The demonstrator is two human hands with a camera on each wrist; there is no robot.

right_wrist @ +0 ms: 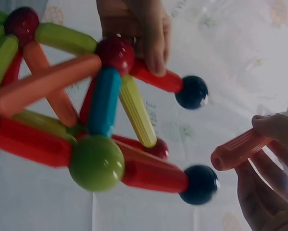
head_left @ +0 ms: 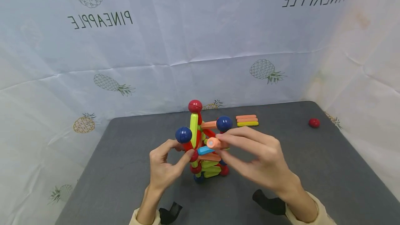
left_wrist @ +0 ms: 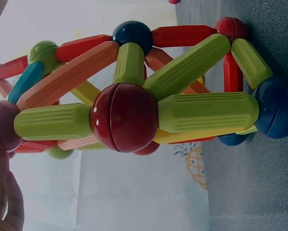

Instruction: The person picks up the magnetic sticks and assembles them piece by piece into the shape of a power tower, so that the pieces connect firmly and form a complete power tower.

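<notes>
A tower of magnetic rods and balls (head_left: 210,169) stands upright on the table, built of green, red, orange, yellow and blue rods. My left hand (head_left: 167,164) grips it by a red ball (right_wrist: 116,54) and the red rod (right_wrist: 163,79) beside it, which ends in a dark blue ball (head_left: 183,135). Between thumb and fingers, my right hand (head_left: 260,155) pinches a loose orange rod (right_wrist: 242,150). One end of that rod points toward the head camera. In the right wrist view it is apart from the tower, near another dark blue ball (right_wrist: 199,185).
Behind the tower, two orange rods and a yellow rod (head_left: 247,123) lie side by side on the dark grey table (head_left: 134,155). A lone red ball (head_left: 314,123) sits at the far right. A white pineapple-print cloth (head_left: 187,37) hangs behind.
</notes>
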